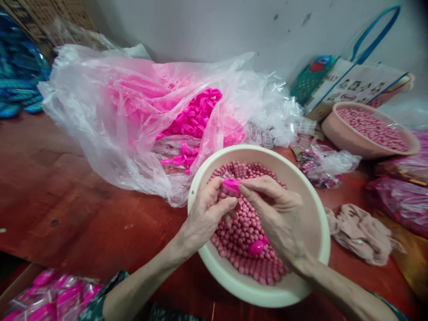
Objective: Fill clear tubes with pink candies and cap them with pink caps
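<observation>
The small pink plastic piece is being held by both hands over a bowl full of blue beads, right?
Not quite. The head view shows the left hand and right hand pinching the small pink plastic piece over the cream bowl, but the beads in it are pink, not blue.

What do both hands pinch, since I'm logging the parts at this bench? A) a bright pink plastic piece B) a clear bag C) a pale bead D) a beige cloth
A: the left hand and right hand meet on a pink piece above the bowl of beads.
</observation>
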Motion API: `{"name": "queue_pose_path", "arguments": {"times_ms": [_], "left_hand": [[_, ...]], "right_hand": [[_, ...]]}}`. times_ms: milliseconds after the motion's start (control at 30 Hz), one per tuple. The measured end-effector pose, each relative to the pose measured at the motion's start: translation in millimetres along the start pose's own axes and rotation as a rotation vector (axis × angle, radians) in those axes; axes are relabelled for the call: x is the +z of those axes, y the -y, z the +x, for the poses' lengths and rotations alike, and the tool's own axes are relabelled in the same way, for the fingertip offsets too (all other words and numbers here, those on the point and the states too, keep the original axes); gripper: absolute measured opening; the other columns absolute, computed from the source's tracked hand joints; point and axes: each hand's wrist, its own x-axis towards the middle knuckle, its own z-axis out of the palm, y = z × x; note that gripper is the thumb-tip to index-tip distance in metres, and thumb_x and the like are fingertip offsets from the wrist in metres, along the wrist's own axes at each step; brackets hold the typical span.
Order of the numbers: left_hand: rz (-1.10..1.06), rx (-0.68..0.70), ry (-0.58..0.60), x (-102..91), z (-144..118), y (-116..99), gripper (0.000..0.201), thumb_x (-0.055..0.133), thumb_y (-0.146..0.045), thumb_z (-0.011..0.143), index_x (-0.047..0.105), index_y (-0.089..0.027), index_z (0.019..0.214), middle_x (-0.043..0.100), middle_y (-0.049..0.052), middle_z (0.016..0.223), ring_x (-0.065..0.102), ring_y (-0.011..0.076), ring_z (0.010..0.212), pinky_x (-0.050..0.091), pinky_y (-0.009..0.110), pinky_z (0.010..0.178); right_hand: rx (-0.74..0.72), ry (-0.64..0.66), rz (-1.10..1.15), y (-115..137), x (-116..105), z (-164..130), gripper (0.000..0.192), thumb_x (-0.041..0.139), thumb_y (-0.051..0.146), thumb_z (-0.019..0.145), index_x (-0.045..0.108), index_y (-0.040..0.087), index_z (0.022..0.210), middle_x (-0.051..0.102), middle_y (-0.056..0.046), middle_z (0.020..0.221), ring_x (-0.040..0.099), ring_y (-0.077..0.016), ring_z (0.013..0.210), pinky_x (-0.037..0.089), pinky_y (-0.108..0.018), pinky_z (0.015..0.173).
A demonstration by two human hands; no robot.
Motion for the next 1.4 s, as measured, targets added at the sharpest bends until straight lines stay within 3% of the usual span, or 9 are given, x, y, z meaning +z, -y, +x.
{"name": "queue_pose_path", "arguments": {"times_ms": [133, 300, 533, 700, 800, 900, 1067, 1233, 1400], "left_hand": [[0.067, -0.029, -0.003, -0.9, 2, -1, 0.013, 0.051, -0.025, 0.086, 0.048, -0.017, 0.096, 0.052, -0.003, 0.070, 0.050, 0.0088, 0.056, 0.044, 0.020, 0.051], [0.271, 0.038, -0.004, -4.8, 2, 1, 0.007, 0.052, -0.023, 0.086, 0.053, -0.017, 0.090, 0.056, 0.001, 0.084, 0.054, 0.0128, 0.079, 0.045, 0.025, 0.074], [0.237, -0.010, 0.020, -4.2, 1, 0, 0.010, 0.050, -0.027, 0.088, 0.049, -0.018, 0.091, 0.049, -0.004, 0.070, 0.046, 0.0088, 0.057, 0.040, 0.022, 0.053], [0.166, -0.022, -0.004, -3.4, 1, 0, 0.008, 0.050, -0.025, 0.086, 0.046, -0.018, 0.084, 0.049, -0.004, 0.068, 0.047, 0.0078, 0.054, 0.040, 0.020, 0.050], [0.133, -0.054, -0.024, -3.2, 0, 1, 0.008, 0.052, -0.024, 0.085, 0.047, -0.018, 0.083, 0.048, -0.005, 0.065, 0.046, 0.0075, 0.051, 0.040, 0.019, 0.048], [0.098, -0.068, -0.040, -2.5, -2, 0, 0.008, 0.054, -0.024, 0.084, 0.050, -0.016, 0.084, 0.047, -0.004, 0.066, 0.044, 0.0067, 0.051, 0.039, 0.018, 0.048], [0.035, -0.072, -0.048, -0.5, -3, -3, 0.010, 0.055, -0.024, 0.083, 0.051, -0.016, 0.085, 0.048, -0.004, 0.067, 0.042, 0.0058, 0.051, 0.038, 0.017, 0.047], [0.058, -0.070, -0.088, 0.5, -3, -3, 0.010, 0.056, -0.026, 0.083, 0.053, -0.017, 0.086, 0.045, -0.006, 0.058, 0.038, 0.0053, 0.043, 0.031, 0.018, 0.041], [0.149, -0.069, -0.091, -2.8, -5, 1, 0.008, 0.055, -0.024, 0.084, 0.054, -0.017, 0.083, 0.046, -0.005, 0.057, 0.040, 0.0061, 0.045, 0.030, 0.018, 0.042]], "right_hand": [[0.000, 0.190, -0.111, 0, -15, 12, 0.013, 0.062, 0.019, 0.083, 0.070, 0.021, 0.094, 0.063, -0.002, 0.083, 0.059, -0.0152, 0.078, 0.047, -0.028, 0.069], [-0.053, 0.466, -0.313, 3, -26, 17, 0.020, 0.049, 0.023, 0.092, 0.068, 0.020, 0.083, 0.060, -0.002, 0.078, 0.056, -0.0152, 0.075, 0.044, -0.029, 0.069], [0.025, 0.263, -0.175, -4, -14, 7, 0.019, 0.053, 0.028, 0.090, 0.071, 0.022, 0.086, 0.060, -0.001, 0.073, 0.058, -0.0164, 0.078, 0.046, -0.028, 0.071], [0.102, 0.251, -0.092, -3, -6, 5, 0.018, 0.054, 0.028, 0.089, 0.071, 0.023, 0.093, 0.060, -0.001, 0.074, 0.059, -0.0162, 0.076, 0.048, -0.028, 0.071], [0.023, 0.203, -0.164, -6, -1, -4, 0.021, 0.050, 0.022, 0.091, 0.070, 0.023, 0.098, 0.063, -0.002, 0.079, 0.060, -0.0162, 0.078, 0.051, -0.030, 0.076], [-0.154, 0.159, -0.364, -12, 1, -17, 0.031, 0.044, 0.014, 0.091, 0.061, 0.020, 0.116, 0.066, -0.008, 0.097, 0.062, -0.0194, 0.094, 0.052, -0.034, 0.085], [-0.267, 0.279, -0.459, -13, -11, -19, 0.050, 0.039, 0.004, 0.086, 0.044, 0.015, 0.134, 0.054, -0.014, 0.130, 0.052, -0.0206, 0.120, 0.045, -0.037, 0.100], [-0.215, 0.406, -0.417, -8, -20, -15, 0.053, 0.038, 0.004, 0.085, 0.044, 0.021, 0.135, 0.060, -0.009, 0.125, 0.055, -0.0220, 0.117, 0.048, -0.039, 0.097], [-0.280, 0.390, -0.487, -14, -12, -21, 0.064, 0.031, -0.005, 0.076, 0.039, 0.016, 0.136, 0.058, -0.014, 0.124, 0.054, -0.0234, 0.118, 0.050, -0.041, 0.094]]}}
